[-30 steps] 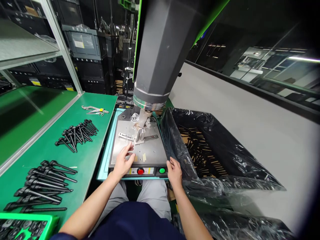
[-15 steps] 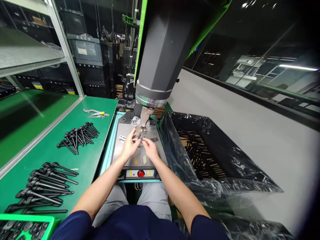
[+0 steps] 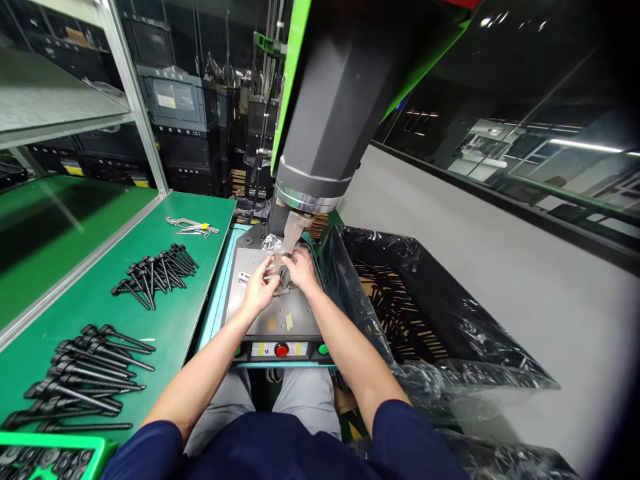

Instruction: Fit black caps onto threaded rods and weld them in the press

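Both hands work at a small metal fixture [image 3: 284,275] on the grey machine plate [image 3: 255,320]. My left hand [image 3: 260,288] is curled against the fixture's left side, thumb and fingers closed in; anything held there is too small to name. Higher up on the right, my right hand [image 3: 301,268] pinches close below the metal welding horn [image 3: 295,232]. A small dark piece shows at its fingertips, but its kind cannot be made out. The horn hangs from the large dark grey machine head [image 3: 320,113], its tip right by my fingers.
Black ribbed bolt-like parts [image 3: 85,367] lie in two piles on the green table [image 3: 170,340] at left, with pliers [image 3: 187,223] behind. A green bin [image 3: 103,453] stands lower left. The plastic-lined box [image 3: 480,320] at right holds similar parts. A red button [image 3: 281,349] fronts the machine.
My right hand has moved up and forward from the fixture's front to just below the horn. My left hand stays beside the fixture. The view has shifted slightly.
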A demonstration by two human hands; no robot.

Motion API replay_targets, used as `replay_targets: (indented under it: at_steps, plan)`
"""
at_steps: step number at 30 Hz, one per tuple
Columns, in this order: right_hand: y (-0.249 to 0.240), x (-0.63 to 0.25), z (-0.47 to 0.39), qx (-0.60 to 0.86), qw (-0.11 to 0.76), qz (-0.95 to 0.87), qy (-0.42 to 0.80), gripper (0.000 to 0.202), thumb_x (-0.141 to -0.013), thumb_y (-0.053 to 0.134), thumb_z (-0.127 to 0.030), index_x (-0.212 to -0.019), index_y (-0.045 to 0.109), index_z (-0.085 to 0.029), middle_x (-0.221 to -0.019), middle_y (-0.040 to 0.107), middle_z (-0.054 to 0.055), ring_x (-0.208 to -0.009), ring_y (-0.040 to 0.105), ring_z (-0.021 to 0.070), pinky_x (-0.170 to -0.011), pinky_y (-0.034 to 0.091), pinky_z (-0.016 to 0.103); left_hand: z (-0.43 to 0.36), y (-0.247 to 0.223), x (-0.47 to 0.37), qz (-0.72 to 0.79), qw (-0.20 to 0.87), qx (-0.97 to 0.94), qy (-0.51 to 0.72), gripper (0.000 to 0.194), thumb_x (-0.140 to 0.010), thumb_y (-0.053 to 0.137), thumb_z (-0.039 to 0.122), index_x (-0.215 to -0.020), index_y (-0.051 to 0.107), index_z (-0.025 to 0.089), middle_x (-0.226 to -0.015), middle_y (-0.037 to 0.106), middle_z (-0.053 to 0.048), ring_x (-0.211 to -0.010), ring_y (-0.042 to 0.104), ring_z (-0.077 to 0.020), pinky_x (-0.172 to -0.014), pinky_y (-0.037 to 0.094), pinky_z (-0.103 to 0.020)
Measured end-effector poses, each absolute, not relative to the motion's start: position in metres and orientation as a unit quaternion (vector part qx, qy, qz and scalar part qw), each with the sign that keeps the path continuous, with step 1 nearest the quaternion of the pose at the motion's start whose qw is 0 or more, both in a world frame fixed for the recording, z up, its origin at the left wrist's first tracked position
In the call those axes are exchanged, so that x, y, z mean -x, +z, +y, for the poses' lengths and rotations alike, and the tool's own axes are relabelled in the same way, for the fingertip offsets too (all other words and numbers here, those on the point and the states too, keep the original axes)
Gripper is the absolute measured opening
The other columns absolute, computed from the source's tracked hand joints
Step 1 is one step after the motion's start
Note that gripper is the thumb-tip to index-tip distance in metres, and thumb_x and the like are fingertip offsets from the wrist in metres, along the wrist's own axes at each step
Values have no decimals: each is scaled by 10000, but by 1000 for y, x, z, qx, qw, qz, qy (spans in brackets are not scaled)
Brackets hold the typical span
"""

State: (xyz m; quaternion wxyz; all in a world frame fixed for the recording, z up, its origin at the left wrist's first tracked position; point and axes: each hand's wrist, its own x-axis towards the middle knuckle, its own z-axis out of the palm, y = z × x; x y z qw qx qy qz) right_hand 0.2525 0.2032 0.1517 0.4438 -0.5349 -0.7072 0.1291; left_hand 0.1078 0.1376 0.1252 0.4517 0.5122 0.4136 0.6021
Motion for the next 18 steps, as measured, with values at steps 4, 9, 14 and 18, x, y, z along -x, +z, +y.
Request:
replay_targets:
  at_steps: [4,9,14,18]
  plan:
    - [159,-262,179,490,482,-709,159,200,-837,608,-320,-977,688,-202,-1051,675,90,-1021,607,251,-945,482,405,135,127,-106,424,440,-519,598,637,-802,648,223,-1420,493,205,-1468,509,-133,-1120,634,-231,-840,565,-332]
    - [144,-279,115,426,505,-680,319,287,-847,676,-380,-1079,656,-213,-1047,708,67,-848,658,193,-828,536,351,115,117,-98,463,409,-560,552,536,-836,622,247,-1364,556,186,-1358,607,-138,-1103,646,-238,-887,550,-369]
    - [132,-281,69,362,544,-665,362,329,-793,777,-407,-1042,661,-225,-1022,700,65,-914,664,205,-843,547,346,78,97,-95,447,406,-614,508,611,-864,582,232,-1459,446,240,-1357,610,-110,-1180,613,-229,-929,533,-378]
    - [131,-274,56,345,545,-675,359,324,-790,785,-406,-1034,665,-231,-1008,683,62,-927,654,207,-842,548,342,57,91,-95,395,382,-704,449,427,-893,568,260,-1317,602,235,-1297,647,-96,-1164,610,-232,-954,513,-383]
